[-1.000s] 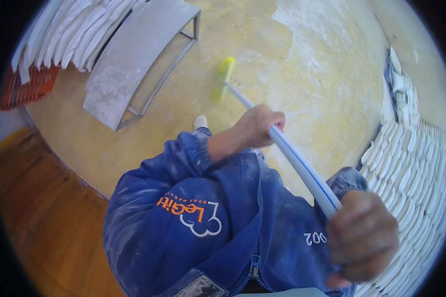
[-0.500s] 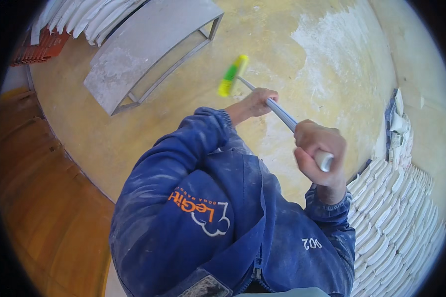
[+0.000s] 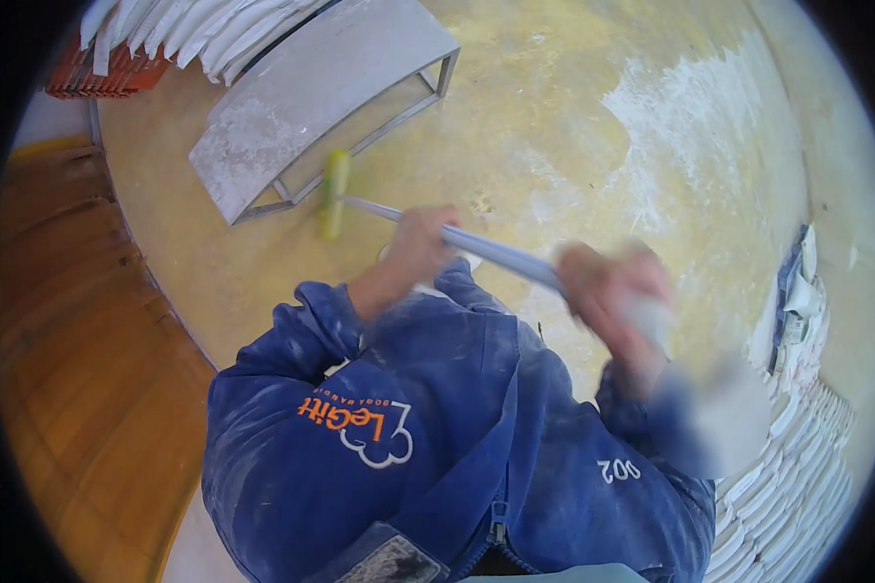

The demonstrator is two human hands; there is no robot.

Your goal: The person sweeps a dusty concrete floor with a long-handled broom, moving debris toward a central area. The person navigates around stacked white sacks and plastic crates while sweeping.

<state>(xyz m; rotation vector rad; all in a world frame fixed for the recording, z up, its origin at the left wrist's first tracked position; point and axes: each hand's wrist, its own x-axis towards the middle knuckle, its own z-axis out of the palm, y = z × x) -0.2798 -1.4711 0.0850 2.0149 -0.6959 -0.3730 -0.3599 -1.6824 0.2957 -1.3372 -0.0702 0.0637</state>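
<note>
Head view: our left hand [image 3: 425,240] and right hand [image 3: 603,291] clasp a broom-like tool [image 3: 504,257], yellow head [image 3: 334,194] left of them, seemingly mid-sweep, the next stroke calling for control.

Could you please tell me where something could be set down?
The floor between the table and the white patch looks bare. White stacks crowd the lower right and upper left; the pole's yellow head is near the table.

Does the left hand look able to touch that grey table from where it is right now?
Probably not: the left hand is closed around the pole, and a stretch of floor, with the yellow-green brush head over it, lies between hand and grey table.
</note>
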